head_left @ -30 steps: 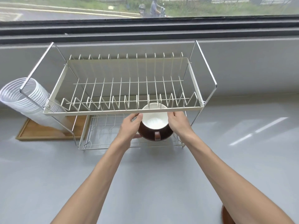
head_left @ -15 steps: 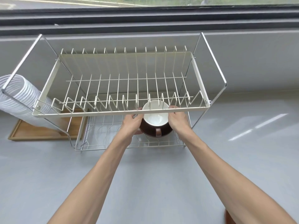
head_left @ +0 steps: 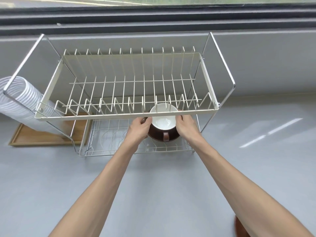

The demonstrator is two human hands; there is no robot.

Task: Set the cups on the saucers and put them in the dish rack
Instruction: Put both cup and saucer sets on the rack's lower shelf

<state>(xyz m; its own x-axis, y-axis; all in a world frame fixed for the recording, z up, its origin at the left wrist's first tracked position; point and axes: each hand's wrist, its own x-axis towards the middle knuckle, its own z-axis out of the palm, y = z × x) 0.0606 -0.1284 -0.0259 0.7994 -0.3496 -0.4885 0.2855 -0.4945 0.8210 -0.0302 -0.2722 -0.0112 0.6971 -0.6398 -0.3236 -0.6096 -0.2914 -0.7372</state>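
A brown cup (head_left: 163, 121) with a white inside sits on a brown saucer (head_left: 154, 135), its handle facing me. Both are over the lower wire shelf of the two-tier dish rack (head_left: 123, 115), partly under the front bar of the cream upper tier. My left hand (head_left: 137, 130) grips the left side of the saucer and cup. On the right side, my right hand (head_left: 186, 126) grips it too. Whether the saucer rests on the shelf or hangs just above it, I cannot tell. Another brown saucer (head_left: 238, 227) peeks out at the bottom right, mostly hidden by my right forearm.
A white ribbed hose (head_left: 20, 106) lies over a wooden tray (head_left: 42, 137) left of the rack. The rack stands on a grey counter (head_left: 51, 177) against a grey wall under a window. The upper tier holds only its upright wires.
Both hands have carried the cup and saucer a little deeper under the upper tier. My head has moved closer, so the rack looks larger.
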